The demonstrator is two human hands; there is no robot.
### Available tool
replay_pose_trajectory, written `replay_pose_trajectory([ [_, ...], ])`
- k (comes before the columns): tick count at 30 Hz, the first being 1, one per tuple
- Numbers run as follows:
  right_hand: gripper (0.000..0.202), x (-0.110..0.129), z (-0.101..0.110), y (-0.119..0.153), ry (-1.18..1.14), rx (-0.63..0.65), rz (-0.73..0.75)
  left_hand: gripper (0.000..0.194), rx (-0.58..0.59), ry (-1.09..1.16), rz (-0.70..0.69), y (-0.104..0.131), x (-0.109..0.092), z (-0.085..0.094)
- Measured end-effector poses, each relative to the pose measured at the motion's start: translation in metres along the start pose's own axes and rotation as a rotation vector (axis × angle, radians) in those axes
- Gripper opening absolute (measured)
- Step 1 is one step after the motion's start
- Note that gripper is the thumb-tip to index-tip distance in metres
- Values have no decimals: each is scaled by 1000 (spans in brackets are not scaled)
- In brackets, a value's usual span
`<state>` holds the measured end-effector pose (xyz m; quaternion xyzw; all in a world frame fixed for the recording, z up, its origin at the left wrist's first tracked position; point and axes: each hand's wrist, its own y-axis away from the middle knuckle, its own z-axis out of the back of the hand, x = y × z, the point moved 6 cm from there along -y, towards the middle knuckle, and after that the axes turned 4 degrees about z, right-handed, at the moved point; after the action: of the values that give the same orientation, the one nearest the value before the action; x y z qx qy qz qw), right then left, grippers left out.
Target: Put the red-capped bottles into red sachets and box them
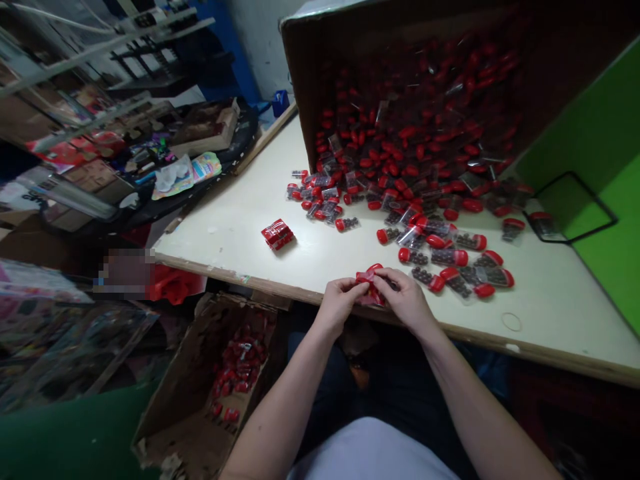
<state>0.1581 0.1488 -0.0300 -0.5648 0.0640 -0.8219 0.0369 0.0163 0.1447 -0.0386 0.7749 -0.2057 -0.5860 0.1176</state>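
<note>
At six o'clock on the table [225, 230], left hand [339, 303] and right hand [404, 298] pinch a red packet [373, 296], probably light, slick and soft, best held by its ends.

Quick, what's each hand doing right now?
Left hand: closed, pinching the red packet.
Right hand: closed, holding the same red packet.

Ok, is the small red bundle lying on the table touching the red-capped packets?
No, a strip of white tabletop shows between the red bundle and the red-capped packets.
</note>
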Motion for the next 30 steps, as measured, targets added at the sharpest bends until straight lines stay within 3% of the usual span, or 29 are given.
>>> replay_pose_trajectory([
  [4,31,-4,4,8,-131,4,-99,30,-142,129,89,-7,9,11],
  [7,36,-2,8,24,-211,-74,-121,33,-204,257,100,-9,10,13],
  [11,60,4,3,51,-348,-145,-158,35,-285,389,97,-9,9,12],
  [16,42,13,-11,71,-346,-112,-151,36,-342,421,77,-8,6,10],
  [20,38,14,-15,73,-295,-100,-129,37,-326,420,74,-6,6,6],
  [25,40,6,-8,70,-257,-180,-158,38,-235,446,91,-2,10,0],
  [30,40,4,-4,70,-247,-215,-168,37,-245,495,144,-1,17,1],
])
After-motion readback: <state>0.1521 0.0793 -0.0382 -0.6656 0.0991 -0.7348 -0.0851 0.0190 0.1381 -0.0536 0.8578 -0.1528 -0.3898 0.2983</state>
